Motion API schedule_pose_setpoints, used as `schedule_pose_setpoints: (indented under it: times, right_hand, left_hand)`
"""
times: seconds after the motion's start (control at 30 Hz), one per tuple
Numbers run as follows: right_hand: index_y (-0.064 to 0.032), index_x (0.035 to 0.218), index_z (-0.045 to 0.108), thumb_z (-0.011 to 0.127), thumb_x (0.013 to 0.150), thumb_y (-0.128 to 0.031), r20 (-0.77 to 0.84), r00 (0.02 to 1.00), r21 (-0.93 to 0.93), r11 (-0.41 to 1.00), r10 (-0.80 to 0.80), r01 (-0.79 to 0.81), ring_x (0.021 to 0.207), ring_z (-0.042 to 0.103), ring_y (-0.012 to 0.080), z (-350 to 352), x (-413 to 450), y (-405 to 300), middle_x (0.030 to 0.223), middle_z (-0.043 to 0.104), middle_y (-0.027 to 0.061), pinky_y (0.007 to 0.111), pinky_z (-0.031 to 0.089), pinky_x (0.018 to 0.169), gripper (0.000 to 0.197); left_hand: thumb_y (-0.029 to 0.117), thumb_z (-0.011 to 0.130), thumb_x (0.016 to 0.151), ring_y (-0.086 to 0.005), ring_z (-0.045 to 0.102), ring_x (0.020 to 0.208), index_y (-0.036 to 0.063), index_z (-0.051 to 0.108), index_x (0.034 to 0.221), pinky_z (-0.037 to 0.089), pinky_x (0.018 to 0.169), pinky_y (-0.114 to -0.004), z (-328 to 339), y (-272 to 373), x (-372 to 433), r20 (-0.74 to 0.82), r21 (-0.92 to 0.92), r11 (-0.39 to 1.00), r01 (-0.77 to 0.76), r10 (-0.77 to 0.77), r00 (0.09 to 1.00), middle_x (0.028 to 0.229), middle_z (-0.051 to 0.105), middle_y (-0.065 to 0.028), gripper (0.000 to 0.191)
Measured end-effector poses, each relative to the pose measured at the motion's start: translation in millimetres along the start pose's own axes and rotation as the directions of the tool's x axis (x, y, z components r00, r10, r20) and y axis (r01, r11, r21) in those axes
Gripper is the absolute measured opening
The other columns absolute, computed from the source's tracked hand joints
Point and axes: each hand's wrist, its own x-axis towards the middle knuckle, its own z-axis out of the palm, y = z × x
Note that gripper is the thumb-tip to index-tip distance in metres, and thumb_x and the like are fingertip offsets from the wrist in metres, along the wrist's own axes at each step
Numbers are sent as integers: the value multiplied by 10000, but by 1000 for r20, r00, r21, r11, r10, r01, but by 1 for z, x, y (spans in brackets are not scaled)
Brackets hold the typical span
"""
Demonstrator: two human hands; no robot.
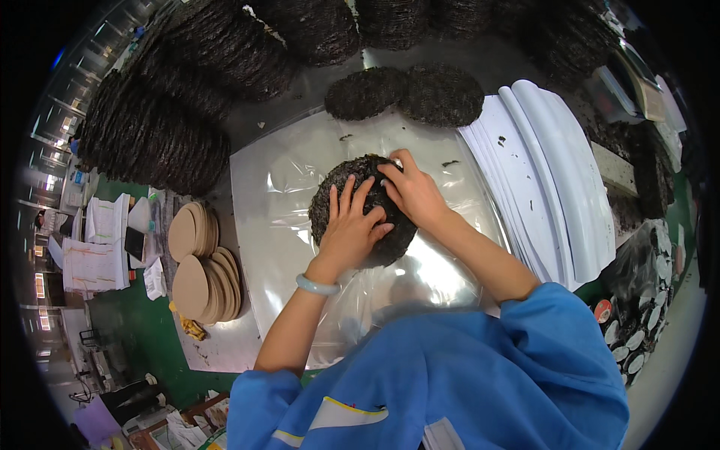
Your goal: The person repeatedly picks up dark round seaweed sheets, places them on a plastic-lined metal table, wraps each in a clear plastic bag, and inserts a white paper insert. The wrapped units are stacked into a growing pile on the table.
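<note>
A round, dark cake of what looks like dried seaweed (394,236) lies flat before me on a pile of clear plastic sheets (281,225). My left hand (350,228) rests palm down on it, fingers spread, with a pale bangle (318,285) at the wrist. At the cake's upper right edge, my right hand (413,188) touches it with bent fingers. Whether those fingertips pinch anything is hidden. Just beyond, two similar round cakes, one on the left (363,94) and one on the right (441,94), lie side by side at the sheets' far edge.
Long stacks of dark cakes (157,135) line the table's left and far sides. Brown cardboard discs (191,288) stand in two piles at left, near a yellow cloth (192,328). White sheets (495,146) with a rolled edge lie at right. Dark flakes (451,163) are scattered about.
</note>
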Motion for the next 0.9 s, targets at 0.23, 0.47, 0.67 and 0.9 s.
schedule_pose_setpoints:
  times: [0.23, 0.47, 0.67, 0.9]
  right_hand:
    - [-19, 903, 640, 701, 816, -233, 357, 858, -109, 897, -368, 429, 1029, 607, 305, -35, -32, 25, 969, 610, 132, 495, 382, 1141, 239]
    - [-210, 1380, 590, 537, 1009, -406, 926, 353, 194, 971, -134, -139, 1416, 398, 310, -114, -134, -45, 1447, 507, 136, 543, 316, 1147, 423]
    - [-309, 1527, 375, 724, 812, -138, 415, 903, -491, 809, -108, 323, 1503, 191, 399, -33, -103, -47, 1656, 169, 93, 733, 230, 1109, 814]
    - [11, 1415, 443, 774, 765, -495, 184, 982, -218, 972, -44, 85, 1024, 639, 331, 3, -78, -45, 941, 669, 162, 429, 341, 1153, 888]
  left_hand:
    - [589, 509, 970, -445, -89, 1524, 284, 141, 1619, -12, 1202, -593, 18, -8, 20, 344, 134, 991, 8, -54, 937, 1668, -70, -208, 807]
    - [628, 573, 921, -471, -153, 1505, 305, 113, 1619, -43, 1196, -593, 6, -16, 25, 493, 93, 996, 5, -50, 869, 1653, -132, -227, 896]
    - [275, 577, 1008, -388, 140, 1519, 96, 405, 1513, 151, 1214, -524, -2, -13, 17, 18, -737, 667, 114, -149, 989, 1637, 188, -227, 563]
    - [390, 705, 865, -357, 259, 1467, 37, 229, 1564, 202, 1190, -521, 65, -2, -160, -87, -957, 275, 92, -575, 813, 1579, 288, -194, 916]
